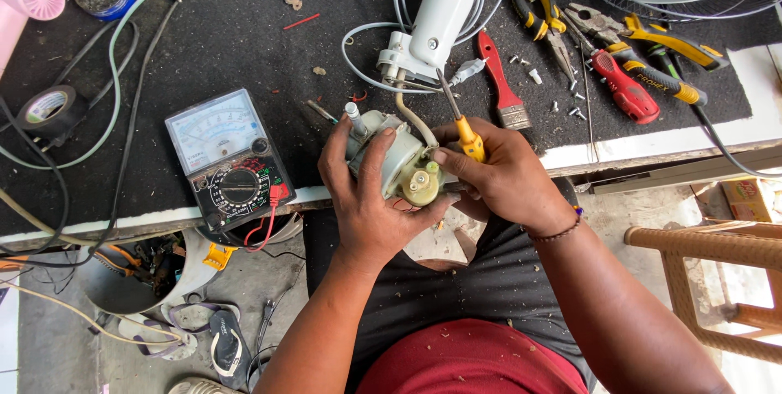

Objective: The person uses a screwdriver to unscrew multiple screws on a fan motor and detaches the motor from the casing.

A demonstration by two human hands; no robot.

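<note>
My left hand [362, 198] grips a small white fan motor housing [391, 158] with a cream gear knob [422, 183], held just over the near edge of the workbench. A metal shaft [355, 118] sticks up from the housing. My right hand [497, 174] touches the housing from the right and holds a yellow-handled screwdriver [464, 129], its blade pointing up and away. White and grey wires run from the housing to the white fan neck [440, 11] lying on the black mat.
An analog multimeter [230, 164] with red and black leads lies left of my hands. A red-handled brush [501, 84], pliers [546, 15], red screwdriver [623, 88] and loose screws [570, 105] lie at right. Black tape roll [50, 109] far left. Wooden chair [717, 280] at right.
</note>
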